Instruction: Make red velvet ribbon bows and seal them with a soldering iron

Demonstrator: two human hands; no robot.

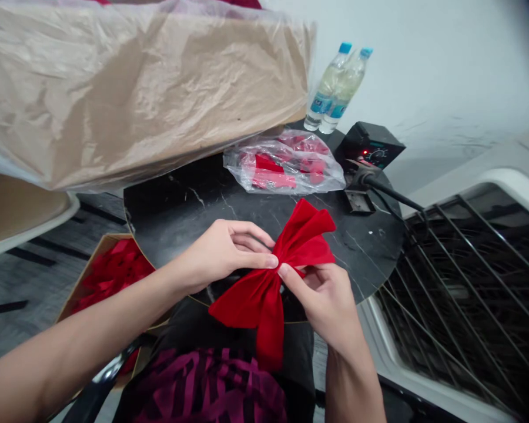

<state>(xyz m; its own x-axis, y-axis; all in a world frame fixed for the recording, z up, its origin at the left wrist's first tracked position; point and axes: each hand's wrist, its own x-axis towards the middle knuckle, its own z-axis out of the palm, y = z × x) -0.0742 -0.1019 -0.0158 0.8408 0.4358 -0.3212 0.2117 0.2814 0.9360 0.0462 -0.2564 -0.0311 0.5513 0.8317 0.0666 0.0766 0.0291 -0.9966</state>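
Observation:
A red fabric bow [273,317] is held over the near edge of the round black table, its loops and tails spreading to the upper right and lower left. My left hand [229,252] pinches the gathered middle from the left, thumb on top. From the right, my right hand [326,294] closes on the same middle, its thumb tip beside the left thumb. The fingers beneath the bow are partly hidden by the fabric. Beyond the hands, a clear plastic bag [286,164] with red and pink pieces lies on the table.
A large plastic-covered cardboard box [158,88] fills the back left. Two bottles [330,88] stand behind a black device [370,147] with a red light and a cable. The black marble-patterned table [180,194] is below. A carton of red fabric [114,270] sits lower left; a barred heater-like unit [467,264] is at right.

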